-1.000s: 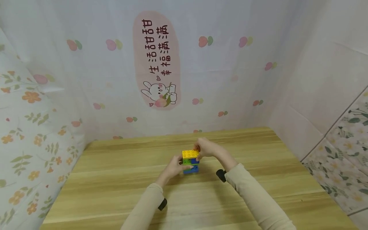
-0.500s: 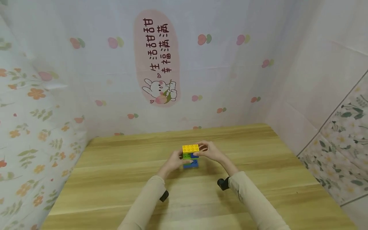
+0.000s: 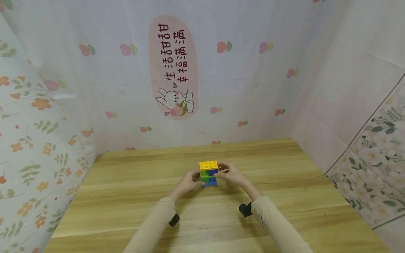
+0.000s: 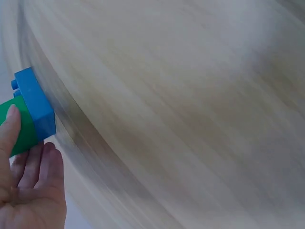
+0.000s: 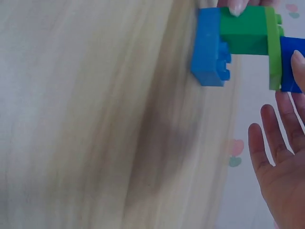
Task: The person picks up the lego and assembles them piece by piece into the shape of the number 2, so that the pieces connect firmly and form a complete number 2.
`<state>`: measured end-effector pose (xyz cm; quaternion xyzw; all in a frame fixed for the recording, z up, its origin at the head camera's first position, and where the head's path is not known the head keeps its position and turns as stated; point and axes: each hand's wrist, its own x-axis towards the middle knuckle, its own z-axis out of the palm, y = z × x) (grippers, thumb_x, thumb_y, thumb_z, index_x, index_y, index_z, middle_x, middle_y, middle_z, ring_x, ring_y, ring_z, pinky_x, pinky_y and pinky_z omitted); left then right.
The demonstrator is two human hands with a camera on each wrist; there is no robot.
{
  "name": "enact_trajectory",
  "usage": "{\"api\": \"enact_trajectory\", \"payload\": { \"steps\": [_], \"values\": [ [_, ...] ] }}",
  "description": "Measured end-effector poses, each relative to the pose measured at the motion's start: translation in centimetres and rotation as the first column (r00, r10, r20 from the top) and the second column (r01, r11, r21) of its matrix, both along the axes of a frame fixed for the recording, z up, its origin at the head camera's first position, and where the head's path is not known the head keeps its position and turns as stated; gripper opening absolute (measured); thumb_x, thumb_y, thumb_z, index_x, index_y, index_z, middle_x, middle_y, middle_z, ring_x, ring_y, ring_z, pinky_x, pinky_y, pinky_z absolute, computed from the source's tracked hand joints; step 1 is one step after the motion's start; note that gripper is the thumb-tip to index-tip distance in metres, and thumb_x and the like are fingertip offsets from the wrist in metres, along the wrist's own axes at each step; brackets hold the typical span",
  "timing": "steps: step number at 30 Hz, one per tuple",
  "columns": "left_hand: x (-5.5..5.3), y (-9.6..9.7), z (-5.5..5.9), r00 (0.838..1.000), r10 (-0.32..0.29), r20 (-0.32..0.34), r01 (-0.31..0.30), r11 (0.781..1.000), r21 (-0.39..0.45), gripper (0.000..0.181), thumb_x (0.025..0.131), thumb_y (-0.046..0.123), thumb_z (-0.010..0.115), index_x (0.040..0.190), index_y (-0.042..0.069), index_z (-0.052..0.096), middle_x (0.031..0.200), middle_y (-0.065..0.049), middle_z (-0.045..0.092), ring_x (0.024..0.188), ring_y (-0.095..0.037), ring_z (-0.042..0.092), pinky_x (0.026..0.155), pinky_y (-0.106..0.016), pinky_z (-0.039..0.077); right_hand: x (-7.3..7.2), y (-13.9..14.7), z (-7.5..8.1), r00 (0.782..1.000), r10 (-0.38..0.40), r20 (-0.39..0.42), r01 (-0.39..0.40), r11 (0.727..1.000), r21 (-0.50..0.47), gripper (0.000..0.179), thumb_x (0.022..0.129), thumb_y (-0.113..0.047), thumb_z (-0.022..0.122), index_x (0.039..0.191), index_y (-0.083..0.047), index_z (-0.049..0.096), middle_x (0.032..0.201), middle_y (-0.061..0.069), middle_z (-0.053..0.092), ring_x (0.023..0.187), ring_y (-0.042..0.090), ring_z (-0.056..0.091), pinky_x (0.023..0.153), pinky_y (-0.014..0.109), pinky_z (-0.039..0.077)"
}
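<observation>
A small stack of toy building bricks stands at mid-table in the head view, topped by a studded yellow brick (image 3: 208, 165). At its base is a light blue brick (image 4: 40, 105). Above that come a green brick (image 5: 245, 31), a thin lime-green brick (image 5: 274, 62) and a dark blue brick (image 5: 288, 71). My left hand (image 3: 188, 182) pinches the green brick, thumb in front and fingers behind. On the other side my right hand (image 3: 233, 174) pinches the dark blue brick between thumb and fingers; its remaining fingers spread out, free of the stack.
The bricks stand on a wood-grain table (image 3: 152, 207). A white printed curtain (image 3: 253, 91) hangs behind its far edge, with floral cloth (image 3: 41, 147) along the left. Black wrist cameras (image 3: 245, 209) jut out below the sleeves.
My right hand has come down from the yellow brick to the dark blue brick at the side. My left hand has drawn back slightly left, its thumb covering less of the stack.
</observation>
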<state>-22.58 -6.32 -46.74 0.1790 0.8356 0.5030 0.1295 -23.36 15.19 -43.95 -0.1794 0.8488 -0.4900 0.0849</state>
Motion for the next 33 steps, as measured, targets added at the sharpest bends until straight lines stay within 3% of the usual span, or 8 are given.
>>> {"api": "enact_trajectory", "payload": {
  "steps": [5,11,24,33],
  "values": [
    [0.5,-0.6,0.6,0.998,0.051,-0.030,-0.051,0.999,0.013,0.044,0.086,0.017,0.063,0.125,0.001,0.050,0.123,-0.018,0.055,0.117,-0.033,0.050,0.099,-0.044,0.043,0.2,0.4,0.7,0.999,0.014,-0.041,-0.015,1.000,-0.025,0.048,0.085,-0.018,0.065,0.125,0.005,0.050,0.123,0.023,0.055,0.112,0.038,0.049,0.091,0.045,0.045],
    [0.8,-0.6,0.9,0.995,0.038,-0.093,-0.040,0.999,-0.020,0.038,0.088,0.018,0.061,0.121,0.001,0.053,0.117,-0.016,0.060,0.109,-0.029,0.056,0.095,-0.042,0.047,0.3,0.6,1.2,0.998,0.026,-0.054,-0.029,0.999,-0.041,0.044,0.084,-0.016,0.066,0.120,0.006,0.055,0.118,0.023,0.058,0.110,0.039,0.051,0.091,0.045,0.046],
    [0.4,-0.5,1.2,0.994,0.038,-0.103,-0.041,0.999,-0.024,0.034,0.088,0.014,0.059,0.119,0.000,0.055,0.112,-0.016,0.062,0.105,-0.028,0.058,0.093,-0.041,0.048,0.0,0.1,1.3,0.995,-0.021,-0.096,0.022,1.000,0.012,0.041,0.083,-0.015,0.066,0.118,0.004,0.058,0.115,0.021,0.062,0.103,0.032,0.058,0.086,0.043,0.050],
    [0.2,-0.6,1.1,0.995,0.063,-0.075,-0.066,0.997,-0.045,0.035,0.088,0.014,0.061,0.119,-0.002,0.055,0.115,-0.017,0.061,0.103,-0.028,0.059,0.090,-0.040,0.050,0.0,-0.1,1.1,0.996,-0.061,-0.066,0.063,0.998,0.025,0.040,0.083,-0.017,0.066,0.118,0.002,0.059,0.118,0.019,0.061,0.109,0.031,0.054,0.093,0.047,0.043]
  ]
}}
